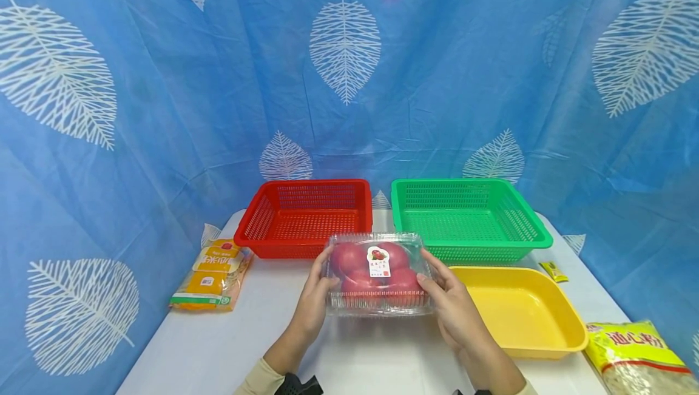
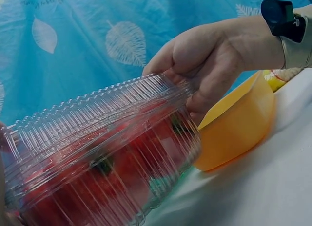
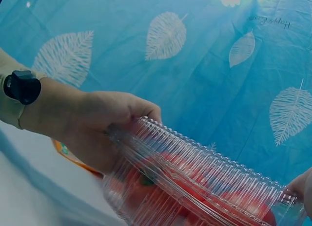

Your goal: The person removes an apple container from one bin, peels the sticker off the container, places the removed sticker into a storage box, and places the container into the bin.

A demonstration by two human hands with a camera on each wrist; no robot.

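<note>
A clear plastic box of tomatoes (image 1: pixel 355 286) with a white label is held up above the table, in front of the two baskets. My left hand (image 1: pixel 312 299) grips its left end, and my right hand (image 1: pixel 453 304) grips its right end with the thumb on top. In the left wrist view the ribbed side of the tomato box (image 2: pixel 105 153) shows red tomatoes inside, with the right hand (image 2: pixel 204 60) at the far end. The right wrist view has the left hand (image 3: pixel 105 128) holding the other end of the box (image 3: pixel 195 177).
Behind stand a red basket (image 1: pixel 306 249) and a green basket (image 1: pixel 469 252). A yellow tray (image 1: pixel 524 349) is at the right, near a small yellow packet (image 1: pixel 554 272) and a yellow-topped bag (image 1: pixel 639 352). An orange food bag (image 1: pixel 213 273) lies at the left on the white table (image 1: pixel 262 322).
</note>
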